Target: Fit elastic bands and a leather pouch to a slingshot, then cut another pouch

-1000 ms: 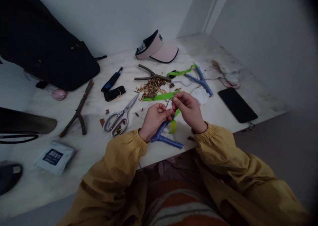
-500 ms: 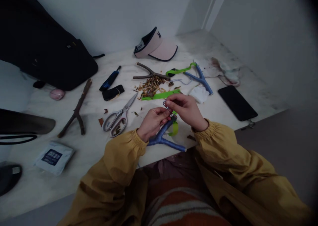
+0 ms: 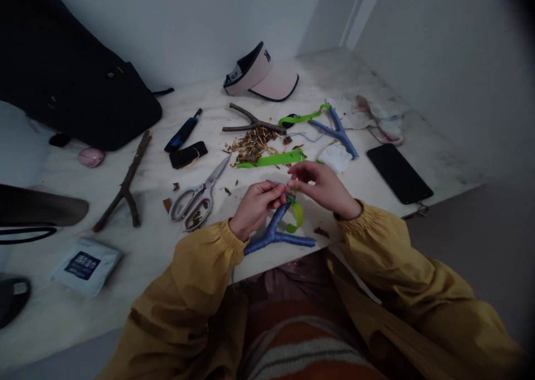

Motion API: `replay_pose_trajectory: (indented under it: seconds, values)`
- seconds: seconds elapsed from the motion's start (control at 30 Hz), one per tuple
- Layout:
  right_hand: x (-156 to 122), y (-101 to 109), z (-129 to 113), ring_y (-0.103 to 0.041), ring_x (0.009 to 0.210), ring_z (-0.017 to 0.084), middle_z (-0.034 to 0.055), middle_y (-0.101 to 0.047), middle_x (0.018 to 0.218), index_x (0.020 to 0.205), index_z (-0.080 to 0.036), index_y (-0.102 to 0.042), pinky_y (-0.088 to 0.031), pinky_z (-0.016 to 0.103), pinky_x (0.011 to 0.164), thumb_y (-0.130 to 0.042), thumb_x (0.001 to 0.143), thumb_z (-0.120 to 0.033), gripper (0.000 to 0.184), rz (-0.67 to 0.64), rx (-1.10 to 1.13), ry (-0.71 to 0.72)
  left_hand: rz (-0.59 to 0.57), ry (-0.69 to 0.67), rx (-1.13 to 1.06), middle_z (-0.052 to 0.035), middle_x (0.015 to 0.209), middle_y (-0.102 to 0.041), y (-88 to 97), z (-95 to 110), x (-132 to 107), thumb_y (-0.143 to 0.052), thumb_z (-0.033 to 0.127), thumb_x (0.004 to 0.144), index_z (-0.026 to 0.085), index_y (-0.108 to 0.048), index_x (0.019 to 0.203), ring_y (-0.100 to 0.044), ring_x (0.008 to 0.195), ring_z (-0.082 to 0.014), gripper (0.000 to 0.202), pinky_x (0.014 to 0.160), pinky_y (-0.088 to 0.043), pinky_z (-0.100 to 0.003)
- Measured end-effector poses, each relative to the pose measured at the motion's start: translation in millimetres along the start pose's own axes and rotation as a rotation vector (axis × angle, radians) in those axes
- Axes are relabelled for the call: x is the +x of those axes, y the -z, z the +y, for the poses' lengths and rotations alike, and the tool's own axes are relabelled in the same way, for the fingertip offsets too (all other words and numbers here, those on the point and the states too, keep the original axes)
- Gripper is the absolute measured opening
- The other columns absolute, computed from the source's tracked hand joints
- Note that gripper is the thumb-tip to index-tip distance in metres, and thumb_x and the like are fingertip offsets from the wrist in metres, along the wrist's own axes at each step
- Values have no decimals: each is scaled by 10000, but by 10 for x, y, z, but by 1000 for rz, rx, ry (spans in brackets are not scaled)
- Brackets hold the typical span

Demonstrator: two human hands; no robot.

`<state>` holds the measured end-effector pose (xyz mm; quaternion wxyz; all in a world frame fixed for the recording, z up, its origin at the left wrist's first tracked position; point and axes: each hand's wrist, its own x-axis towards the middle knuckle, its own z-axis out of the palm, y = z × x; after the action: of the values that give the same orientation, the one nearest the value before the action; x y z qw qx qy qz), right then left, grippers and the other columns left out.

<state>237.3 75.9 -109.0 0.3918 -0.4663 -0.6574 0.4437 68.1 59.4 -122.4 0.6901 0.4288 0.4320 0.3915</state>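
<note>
My left hand is closed in a pinch on a thin purple-blue thread, whose loose end pokes up past the fingertips. Just under it lies a forked stick wrapped in blue thread, its single arm pointing up at my fingers and a bright green band curling from its tip. My right hand hovers close by on the right, index finger and thumb parted, the thumb near the left fingertips. Whether a strand of thread touches the right fingers is too small to make out.
Scissors lie left of my hands. Beyond are a green strip, wood shavings, a bare forked stick and another blue-wrapped fork. A phone rests near the right edge; a visor sits behind.
My right hand has let go of the thread loop and drawn slightly right, its fingers parting. The left hand keeps its pinch, and the thread end now leans left.
</note>
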Motion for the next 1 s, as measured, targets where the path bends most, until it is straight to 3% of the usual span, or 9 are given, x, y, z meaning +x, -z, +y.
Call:
replay_pose_trajectory:
  seconds: [0.1, 0.2, 0.4, 0.57, 0.7, 0.87, 1.0]
  values:
    - [-108, 58, 54, -506, 652, 132, 26, -633, 743, 775, -172, -674, -411, 282, 626, -723, 724, -404, 242, -49, -138, 17, 37, -50, 53, 5, 578, -591, -5, -30, 23, -736, 464, 680, 145, -676, 684, -445, 487, -68, 325, 486, -348, -218]
    - [-95, 54, 162, -531, 711, 147, 44, -646, 788, 778, -164, -682, -418, 293, 680, -706, 731, -396, 237, -120, -130, 52, 80, -113, 141, 16, 550, -587, -8, -89, 90, -744, 433, 685, 148, -683, 690, -459, 491, -77, 292, 497, -357, -221]
    - [130, 23, 445, -468, 572, 107, -16, -585, 613, 729, -141, -660, -368, 249, 570, -676, 680, -332, 199, -322, -25, -86, 96, -196, 272, 2, 611, -646, 30, -177, 309, -750, 412, 661, 155, -656, 657, -526, 539, -99, 274, 533, -399, -226]
    - [297, 93, 413, -474, 581, 99, -18, -592, 620, 755, -125, -679, -378, 234, 578, -675, 657, -308, 208, -424, 3, -89, 64, -218, 314, 16, 598, -630, 60, -154, 387, -733, 392, 668, 162, -623, 645, -531, 546, -98, 256, 546, -413, -222]
    - [410, 133, 373, -389, 523, 72, -51, -496, 530, 685, -118, -679, -312, 219, 533, -667, 657, -297, 181, -541, -111, -95, 52, -215, 330, 21, 590, -611, 79, -165, 415, -704, 354, 696, 162, -610, 657, -538, 546, -97, 218, 547, -423, -221]
    - [395, 84, 455, -381, 525, 75, -35, -507, 546, 711, -110, -687, -282, 219, 516, -623, 710, -349, 247, -482, -184, -60, 76, -209, 315, 48, 607, -614, 102, -185, 439, -705, 290, 683, 175, -571, 846, -542, 503, -95, 241, 520, -433, -220]
    - [324, 25, 481, -413, 526, 84, -30, -500, 542, 675, -120, -648, -270, 226, 518, -595, 727, -318, 212, -386, -301, -2, 101, -236, 340, 42, 640, -635, 101, -189, 444, -742, 268, 666, 179, -562, 862, -606, 617, -112, 280, 639, -466, -234]
